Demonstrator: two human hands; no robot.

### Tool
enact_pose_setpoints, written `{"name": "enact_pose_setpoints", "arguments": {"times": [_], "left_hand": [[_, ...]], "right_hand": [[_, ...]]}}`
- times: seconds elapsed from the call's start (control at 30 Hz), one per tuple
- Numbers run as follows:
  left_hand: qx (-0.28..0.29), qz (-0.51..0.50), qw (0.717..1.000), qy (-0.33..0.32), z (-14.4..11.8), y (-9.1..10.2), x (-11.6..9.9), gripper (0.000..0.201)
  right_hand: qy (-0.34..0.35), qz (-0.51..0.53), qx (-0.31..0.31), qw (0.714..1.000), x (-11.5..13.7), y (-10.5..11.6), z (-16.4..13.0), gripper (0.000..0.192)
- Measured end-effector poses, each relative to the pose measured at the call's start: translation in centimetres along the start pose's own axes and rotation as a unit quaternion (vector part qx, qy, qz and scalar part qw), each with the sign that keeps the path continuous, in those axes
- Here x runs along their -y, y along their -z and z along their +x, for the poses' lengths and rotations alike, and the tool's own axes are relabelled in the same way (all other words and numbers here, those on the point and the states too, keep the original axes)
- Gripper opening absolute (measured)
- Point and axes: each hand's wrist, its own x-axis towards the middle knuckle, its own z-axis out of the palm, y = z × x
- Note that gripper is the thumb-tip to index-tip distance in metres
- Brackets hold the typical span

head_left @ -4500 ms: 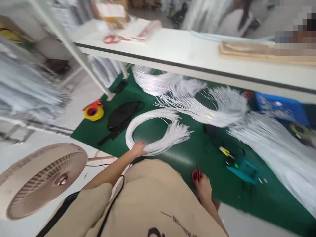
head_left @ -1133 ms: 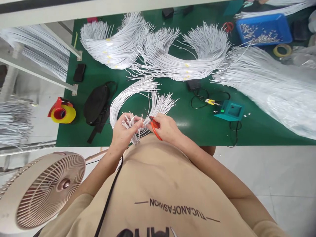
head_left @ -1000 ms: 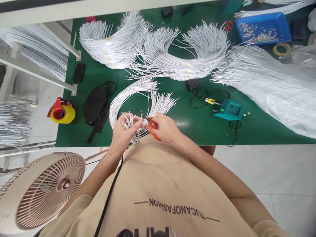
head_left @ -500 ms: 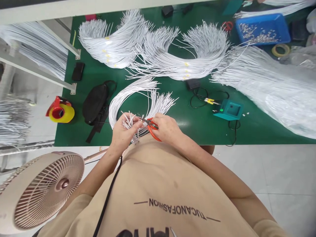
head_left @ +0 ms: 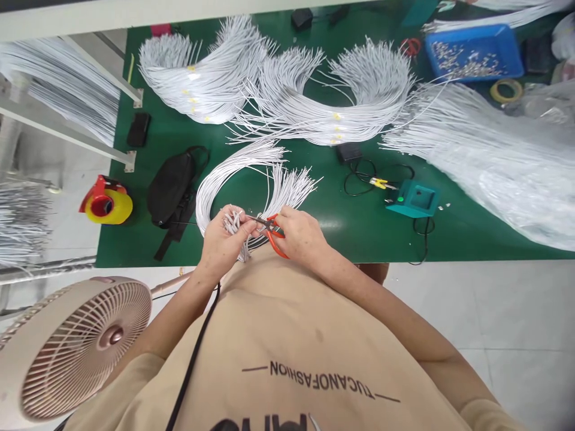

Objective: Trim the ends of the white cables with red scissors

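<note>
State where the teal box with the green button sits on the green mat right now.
In the head view, the teal box sits right of centre on the green mat, near its front edge, beside the yellow-handled pliers and right of the right hand.

Smooth white plastic-coated wire bundle (head_left: 224, 179), orange plastic-handled metal scissors (head_left: 269, 230), slightly glossy smooth green table mat (head_left: 359, 230), matt beige cloth shirt (head_left: 287, 347).

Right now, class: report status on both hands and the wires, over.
Left hand gripping white wire bundle ends. Right hand holding red scissors, blades at the wire ends. Nothing between hands; black pouch lies left.
</note>
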Motion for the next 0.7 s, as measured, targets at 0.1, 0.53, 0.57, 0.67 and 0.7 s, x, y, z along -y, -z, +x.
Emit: {"name": "enact_pose_setpoints", "arguments": {"times": [0.1,0.53,0.57,0.67,0.7], "left_hand": [[0.017,-0.007,1.000,0.000,0.0,0.0,-0.1,0.026],[0.112,-0.046,0.992,0.035,0.3,0.1,-0.1,0.024],[0.115,-0.047,0.992,0.036,0.3,0.2,-0.1,0.023],[0.112,-0.042,0.992,0.039,0.2,0.3,0.1,0.023],[0.110,-0.038,0.992,0.041,0.2,0.4,0.1,0.023]], "right_hand": [[-0.001,0.072,0.002,0.997,-0.5,0.0,0.1,0.022],[-0.076,0.562,-0.007,0.824,-0.2,1.6,2.0,0.016],[-0.082,0.562,-0.009,0.823,-0.2,1.5,2.0,0.016],[-0.085,0.561,-0.016,0.823,-0.1,1.2,1.8,0.015],[-0.082,0.562,-0.019,0.823,-0.1,1.1,1.8,0.015]]}}
